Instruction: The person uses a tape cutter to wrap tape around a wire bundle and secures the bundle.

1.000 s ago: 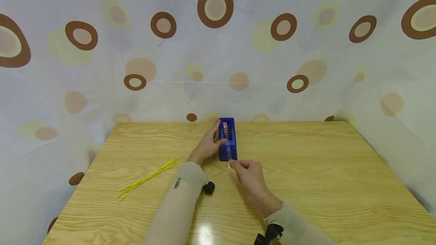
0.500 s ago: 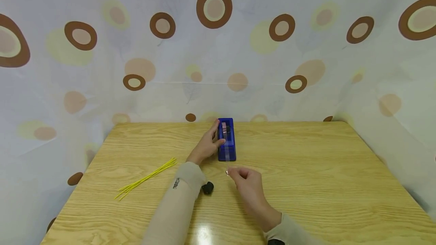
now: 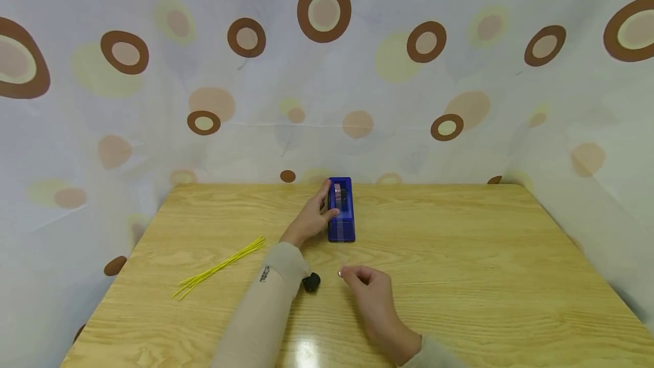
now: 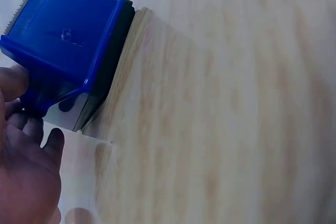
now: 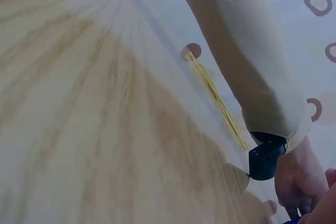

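Observation:
A blue tape dispenser (image 3: 340, 231) stands near the back edge of the table, with a roll of clear tape (image 3: 338, 191) in it. My left hand (image 3: 308, 219) holds its left side, the thumb over the top edge. The left wrist view shows the dispenser's blue body (image 4: 68, 35) and toothed cutter (image 4: 18, 11), with my left hand (image 4: 29, 166) against it. Nearer the front, my right hand (image 3: 373, 297) pinches the free end of the tape (image 3: 340, 273) between thumb and forefinger. A faint clear strip runs from there back to the dispenser.
A loose bundle of thin yellow sticks (image 3: 222, 267) lies on the wooden table (image 3: 460, 266), left of my left forearm. A patterned cloth (image 3: 327, 84) hangs behind the table. A black wrist camera (image 3: 311, 282) sits at my left cuff.
My right hand has moved toward the front with the tape end, lengthening the strip pulled from the dispenser. The left hand and the dispenser have stayed in place.

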Motion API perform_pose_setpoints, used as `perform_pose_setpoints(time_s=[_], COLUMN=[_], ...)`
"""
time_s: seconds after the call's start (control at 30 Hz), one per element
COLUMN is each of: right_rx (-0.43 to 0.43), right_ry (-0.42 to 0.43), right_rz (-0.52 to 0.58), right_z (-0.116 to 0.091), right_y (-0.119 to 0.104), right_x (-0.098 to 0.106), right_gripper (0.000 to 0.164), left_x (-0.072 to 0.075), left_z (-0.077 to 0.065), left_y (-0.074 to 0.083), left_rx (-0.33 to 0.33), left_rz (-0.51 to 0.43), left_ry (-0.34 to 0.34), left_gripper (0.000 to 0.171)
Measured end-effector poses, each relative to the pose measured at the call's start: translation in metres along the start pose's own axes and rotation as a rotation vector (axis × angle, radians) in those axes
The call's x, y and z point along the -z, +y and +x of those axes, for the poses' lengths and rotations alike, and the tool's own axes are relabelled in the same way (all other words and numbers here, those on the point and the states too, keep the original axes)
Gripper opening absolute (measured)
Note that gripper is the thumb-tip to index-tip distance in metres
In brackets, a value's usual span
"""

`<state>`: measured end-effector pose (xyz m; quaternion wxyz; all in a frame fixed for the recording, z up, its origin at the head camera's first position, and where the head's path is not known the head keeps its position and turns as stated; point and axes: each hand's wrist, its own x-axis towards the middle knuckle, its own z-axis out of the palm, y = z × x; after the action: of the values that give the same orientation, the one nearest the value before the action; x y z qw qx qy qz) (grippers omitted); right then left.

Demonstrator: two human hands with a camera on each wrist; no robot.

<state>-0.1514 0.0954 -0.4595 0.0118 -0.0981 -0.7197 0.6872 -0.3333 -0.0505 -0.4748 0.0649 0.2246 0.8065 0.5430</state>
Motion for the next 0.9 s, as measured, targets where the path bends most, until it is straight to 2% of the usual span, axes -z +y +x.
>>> perform_pose_setpoints(time_s=[0.33, 0.57, 0.9], right_rx=[0.025, 0.039, 0.047], right_ry=[-0.011, -0.004, -0.026], right_rz=[0.163, 0.143, 0.131], right_z=[0.002, 0.005, 0.006], right_y=[0.013, 0.020, 0.021], right_x=[-0.001, -0.002, 0.000], right_gripper=[0.018, 0.018, 0.019], left_x=[0.004, 0.006, 0.005], left_z=[0.002, 0.001, -0.003], left_y=[-0.001, 0.002, 0.013], left_rx=[0.013, 0.045, 0.095], left_rz=[0.040, 0.081, 0.051], left_ry=[-0.040, -0.052, -0.047], left_gripper=[0.078, 0.076, 0.073])
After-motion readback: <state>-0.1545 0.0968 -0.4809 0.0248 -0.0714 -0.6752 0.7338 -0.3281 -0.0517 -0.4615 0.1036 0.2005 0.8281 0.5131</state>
